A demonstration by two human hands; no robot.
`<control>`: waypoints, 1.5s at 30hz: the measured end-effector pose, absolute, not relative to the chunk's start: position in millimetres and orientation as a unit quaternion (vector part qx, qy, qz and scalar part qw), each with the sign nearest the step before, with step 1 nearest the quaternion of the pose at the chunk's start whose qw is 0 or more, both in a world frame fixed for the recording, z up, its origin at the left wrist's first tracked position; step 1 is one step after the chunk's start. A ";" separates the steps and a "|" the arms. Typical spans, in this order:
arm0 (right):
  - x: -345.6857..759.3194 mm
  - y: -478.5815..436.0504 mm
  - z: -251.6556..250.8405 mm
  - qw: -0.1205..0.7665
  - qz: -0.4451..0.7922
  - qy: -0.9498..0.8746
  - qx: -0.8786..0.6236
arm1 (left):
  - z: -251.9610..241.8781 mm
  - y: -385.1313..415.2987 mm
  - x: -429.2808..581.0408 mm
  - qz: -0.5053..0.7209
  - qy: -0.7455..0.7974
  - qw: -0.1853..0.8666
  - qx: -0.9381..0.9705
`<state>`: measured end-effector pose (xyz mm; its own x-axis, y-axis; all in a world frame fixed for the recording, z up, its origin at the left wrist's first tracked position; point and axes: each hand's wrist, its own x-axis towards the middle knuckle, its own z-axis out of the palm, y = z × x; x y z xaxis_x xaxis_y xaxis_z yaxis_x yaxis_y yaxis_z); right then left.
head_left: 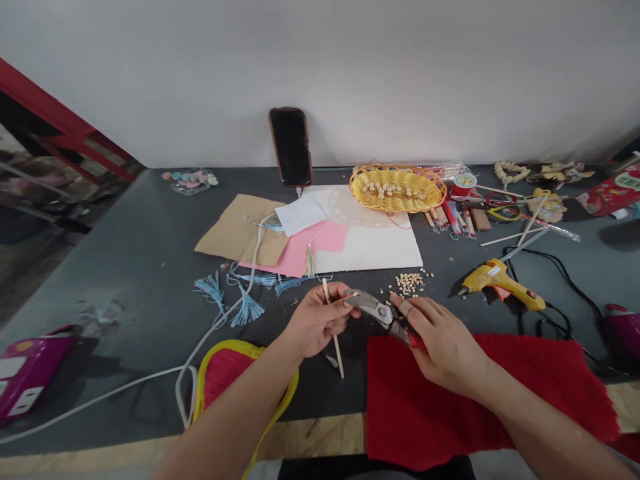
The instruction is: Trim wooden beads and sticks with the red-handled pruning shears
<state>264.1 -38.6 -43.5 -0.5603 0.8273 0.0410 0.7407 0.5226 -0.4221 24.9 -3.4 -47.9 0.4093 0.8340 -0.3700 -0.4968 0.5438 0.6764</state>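
My left hand (320, 317) is closed on a thin wooden stick (339, 353), which slants down past the palm toward the table. Its thumb and forefinger pinch near the blade tips of the pruning shears (373, 308); a tiny pale piece shows there, too small to name. My right hand (440, 337) grips the red handles of the shears, the blades pointing left. Just beyond it lies a pile of small pale beads or pieces (410, 284). A red cloth (450, 420) is spread beneath my right hand and forearm.
A yellow glue gun (503, 283) with a black cord lies right. Blue tassels (247, 310) and a white cable (220, 320) are left. Behind are a white board (385, 247), brown paper (240, 230), a yellow basket (395, 203) and a phone (291, 148) leaning on the wall.
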 end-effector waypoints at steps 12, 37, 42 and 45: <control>263.5 -42.3 -40.6 0.154 0.238 -0.855 -0.434 | -45.3 -7.5 28.6 0.419 0.359 0.802 0.231; 263.9 -38.7 -40.8 0.137 0.212 -0.865 -0.433 | -45.1 -3.9 26.6 0.408 0.367 0.795 0.259; 263.4 -40.5 -38.3 0.160 0.247 -0.857 -0.422 | -44.6 -5.6 27.5 0.408 0.374 0.791 0.262; 262.9 -41.9 -37.9 0.161 0.262 -0.852 -0.423 | -44.0 -6.6 28.4 0.408 0.378 0.788 0.264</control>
<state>262.9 -41.9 -37.9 -0.5903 0.8054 0.0538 0.6364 0.5054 -0.5827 28.4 -6.6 -44.0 0.3812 0.8421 -0.3814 -0.4427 0.5285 0.7244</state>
